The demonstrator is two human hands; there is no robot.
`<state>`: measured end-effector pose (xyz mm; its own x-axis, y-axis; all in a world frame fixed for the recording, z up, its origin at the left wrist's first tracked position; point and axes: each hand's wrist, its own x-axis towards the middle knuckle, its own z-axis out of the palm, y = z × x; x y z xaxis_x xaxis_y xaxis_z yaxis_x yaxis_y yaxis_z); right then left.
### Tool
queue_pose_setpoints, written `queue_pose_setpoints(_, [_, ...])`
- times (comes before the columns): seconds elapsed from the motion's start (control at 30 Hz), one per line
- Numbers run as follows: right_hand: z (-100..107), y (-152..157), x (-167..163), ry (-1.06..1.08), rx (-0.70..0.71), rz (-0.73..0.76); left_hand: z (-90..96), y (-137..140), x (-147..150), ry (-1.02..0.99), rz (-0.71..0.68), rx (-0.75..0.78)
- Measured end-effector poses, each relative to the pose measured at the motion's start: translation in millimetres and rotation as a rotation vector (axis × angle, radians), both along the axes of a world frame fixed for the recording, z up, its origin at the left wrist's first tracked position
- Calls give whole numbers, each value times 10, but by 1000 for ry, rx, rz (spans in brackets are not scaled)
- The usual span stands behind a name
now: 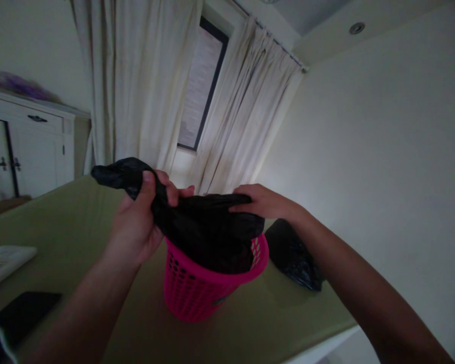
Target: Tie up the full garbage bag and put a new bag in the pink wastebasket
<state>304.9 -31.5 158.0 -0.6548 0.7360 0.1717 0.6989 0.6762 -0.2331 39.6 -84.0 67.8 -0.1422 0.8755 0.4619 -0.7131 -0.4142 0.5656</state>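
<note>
A black plastic bag [208,227] sits partly inside a bright pink perforated basket [195,293], its upper part bunched above the rim. My left hand [144,212] is wrapped round the gathered end of the bag, which sticks out to the left past my thumb. My right hand [258,199] grips the bag's edge over the right side of the basket, thumb below and fingers on top. The basket stands slightly tilted in view on a green-covered surface [136,313]. What lies inside the bag is hidden.
Another black plastic bag [293,255] lies right of the basket, behind my right forearm. At the left are a white flat object [3,260] and a dark flat object [25,311]. A white cabinet [41,146] and curtains [147,86] stand behind.
</note>
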Motion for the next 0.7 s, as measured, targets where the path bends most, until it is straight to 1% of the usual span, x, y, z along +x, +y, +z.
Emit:
queue_pose_setpoints(0.07, [16, 124, 337, 70, 59, -124, 13, 22, -64, -5, 11, 64])
queue_pose_setpoints(0.1, [34, 136, 455, 100, 66, -157, 5, 27, -84, 42, 62, 97])
queue_pose_setpoints(0.17, [105, 50, 561, 213, 69, -178, -37, 23, -90, 242, 232, 152])
queue_pose_setpoints(0.23, [218, -139, 516, 446, 82, -126, -96, 11, -67, 508, 412, 190])
queue_pose_setpoints(0.27, [279, -240, 459, 588, 100, -82, -124, 8, -53, 640, 472, 201])
queue_pose_setpoints(0.33, [376, -382, 334, 816, 133, 24, -165, 12, -33, 837, 526, 228])
queue_pose_setpoints(0.37, [398, -406, 282, 864, 128, 73, -174, 18, -28, 892, 539, 235])
queue_pose_setpoints(0.4, [397, -397, 244, 861, 97, 113, -176, 27, -27, 924, 549, 238])
queue_pose_setpoints(0.47, [323, -311, 207, 761, -33, 170, -159, 42, -31, 908, 565, 230])
queue_pose_setpoints(0.53, [191, -213, 200, 615, -201, 217, -130, 49, -37, 840, 588, 205])
queue_pose_setpoints(0.6, [66, -178, 201, 498, -318, 260, -103, 45, -42, 759, 623, 185])
queue_pose_setpoints(0.67, [-3, -210, 207, 463, -351, 278, -89, 27, -49, 677, 611, 168])
queue_pose_setpoints(0.7, [-15, -237, 217, 482, -335, 272, -87, 15, -55, 626, 557, 158])
